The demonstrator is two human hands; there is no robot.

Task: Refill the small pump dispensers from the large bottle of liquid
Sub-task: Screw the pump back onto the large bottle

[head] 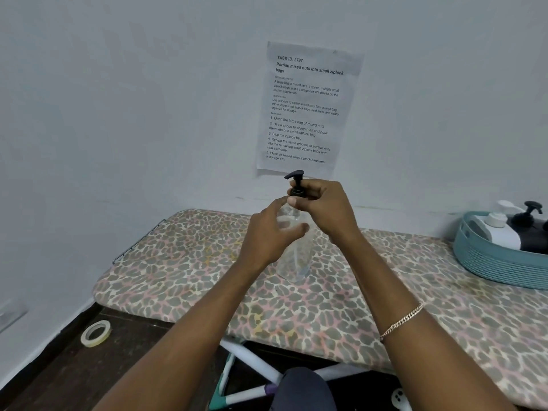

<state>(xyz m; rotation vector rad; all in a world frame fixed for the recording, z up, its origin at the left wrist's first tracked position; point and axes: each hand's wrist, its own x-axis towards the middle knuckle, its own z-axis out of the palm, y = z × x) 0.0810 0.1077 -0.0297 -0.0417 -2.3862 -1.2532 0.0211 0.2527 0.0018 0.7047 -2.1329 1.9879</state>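
Note:
A clear plastic pump dispenser point(294, 262) stands upright on the leopard-print ironing board point(189, 262). Its black pump head point(296, 180) sticks up above my hands. My right hand point(323, 209) grips the black collar of the pump with curled fingers and thumb. My left hand point(272, 232) is at the bottle's upper body, fingers spread and loosely wrapped towards it; the bottle's shoulder is partly hidden behind them. The large bottle is not clearly identifiable in view.
A teal basket point(498, 265) at the board's right end holds a white pump bottle point(498, 229) and a black pump bottle point(530, 229). A roll of tape point(95, 333) lies on the dark floor. A printed sheet point(308, 108) hangs on the wall.

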